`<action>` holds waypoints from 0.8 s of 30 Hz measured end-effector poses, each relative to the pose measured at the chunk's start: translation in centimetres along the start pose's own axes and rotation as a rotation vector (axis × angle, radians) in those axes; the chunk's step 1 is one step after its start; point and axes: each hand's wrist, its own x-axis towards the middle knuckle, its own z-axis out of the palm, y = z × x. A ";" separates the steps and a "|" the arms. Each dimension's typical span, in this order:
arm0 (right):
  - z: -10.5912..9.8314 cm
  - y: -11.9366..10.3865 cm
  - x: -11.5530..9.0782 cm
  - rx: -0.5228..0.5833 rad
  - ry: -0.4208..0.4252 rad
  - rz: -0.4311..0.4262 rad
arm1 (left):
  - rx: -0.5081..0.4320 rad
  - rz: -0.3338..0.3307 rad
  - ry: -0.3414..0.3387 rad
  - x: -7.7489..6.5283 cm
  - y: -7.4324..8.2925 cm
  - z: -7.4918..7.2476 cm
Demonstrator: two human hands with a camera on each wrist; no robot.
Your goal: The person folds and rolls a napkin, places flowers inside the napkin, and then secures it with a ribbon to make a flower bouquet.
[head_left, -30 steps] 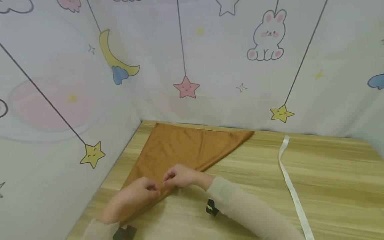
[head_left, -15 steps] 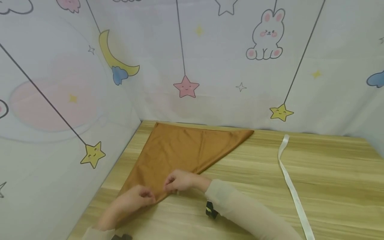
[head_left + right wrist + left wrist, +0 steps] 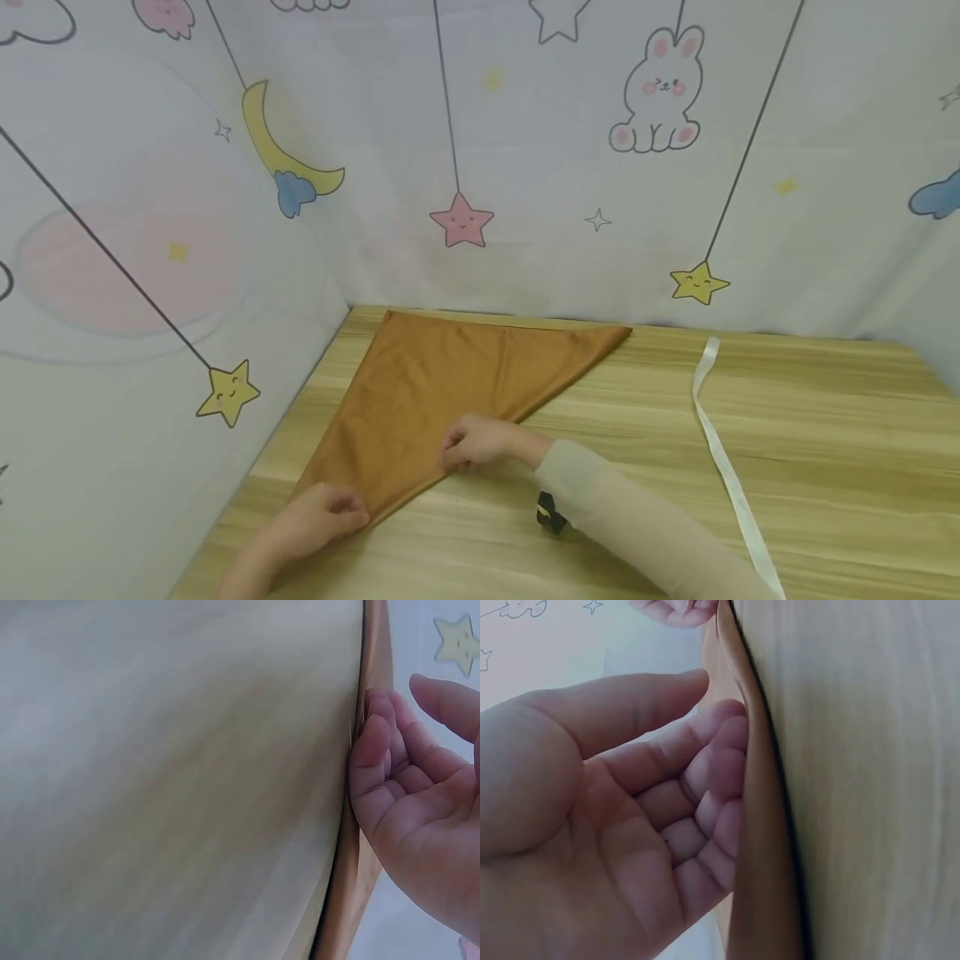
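Progress: brown cloth [image 3: 427, 383] lies on table [image 3: 615, 433], left side, apparently already folded triangular; light creases left, white ribbon [image 3: 726, 468] apart, untouched | Grip: left hand [image 3: 309, 523], right hand [image 3: 480, 442] loosely curled against its near edge, thumbs off, pinching nothing | Writing: none legible

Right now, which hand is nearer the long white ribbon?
The right hand, partway along the long edge of the brown triangular cloth; the left hand is at that edge, farther from the ribbon.
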 end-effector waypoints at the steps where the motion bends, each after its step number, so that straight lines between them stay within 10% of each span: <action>1: -0.3 0.3 -0.1 0.001 0.012 0.005 | 0.000 0.003 0.004 -0.1 -0.1 0.0; 24: -7.9 5.8 -4.4 0.094 0.272 0.142 | 0.048 -0.166 0.017 -3.6 -2.0 -0.9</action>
